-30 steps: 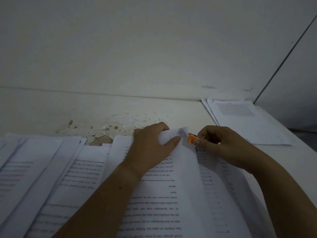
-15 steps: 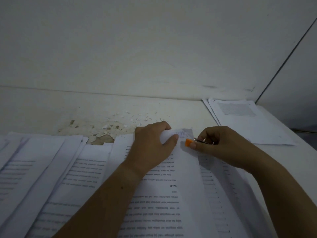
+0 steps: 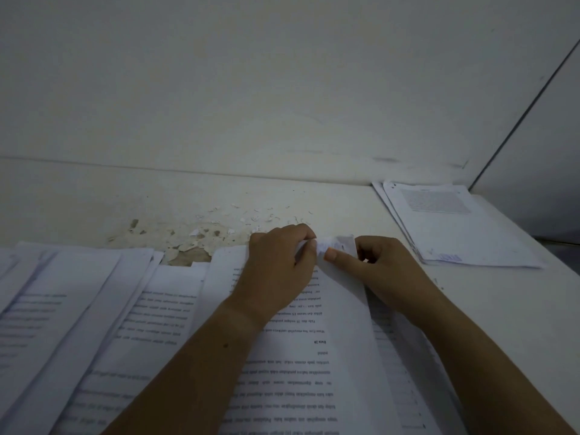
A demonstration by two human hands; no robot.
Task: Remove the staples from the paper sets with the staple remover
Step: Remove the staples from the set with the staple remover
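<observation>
Corner of paper set (image 3: 301, 365) pinched by left hand (image 3: 277, 266), right hand (image 3: 378, 273).

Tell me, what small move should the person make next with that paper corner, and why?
Probably smooth the crumpled corner flat to see whether a staple remains. The left hand and right hand both pinch that corner of the paper set, and its bunched folds hide any staple.

Matt white printed paper sets (image 3: 301, 356) over a smooth pale table (image 3: 329, 202) with flaking patches (image 3: 188, 243).
</observation>
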